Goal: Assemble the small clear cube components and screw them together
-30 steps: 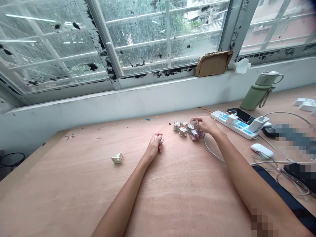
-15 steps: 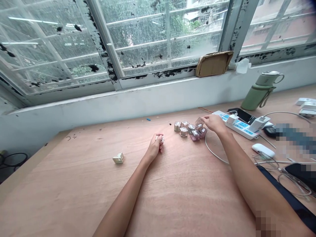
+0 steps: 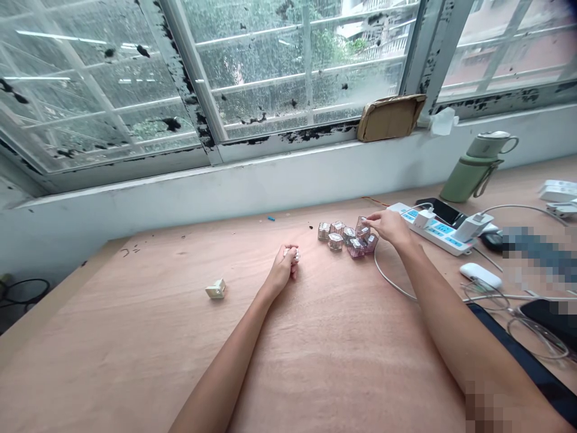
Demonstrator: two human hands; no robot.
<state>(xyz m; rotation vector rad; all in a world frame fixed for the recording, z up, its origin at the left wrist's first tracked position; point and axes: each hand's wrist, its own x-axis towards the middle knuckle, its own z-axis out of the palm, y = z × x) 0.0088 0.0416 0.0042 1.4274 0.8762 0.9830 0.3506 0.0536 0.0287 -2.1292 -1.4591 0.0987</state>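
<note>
Translucent pink-brown, hexagonal plastic boxes (image 3: 335,242) cluster on the smooth wood-grain table (image 3: 288,373), the group's long axis running left to right. Behind, the rear box (image 3: 362,231) points a clear panel upward, pinched by the right hand (image 3: 391,227), fingers narrowed. Whether pale patches are labels or contents, I cannot tell. The left hand (image 3: 283,267) curls around a small whitish piece (image 3: 296,255).

text: none readable | white labels (image 3: 335,237) on clear boxes (image 3: 335,246): perhaps printed, too small
</note>
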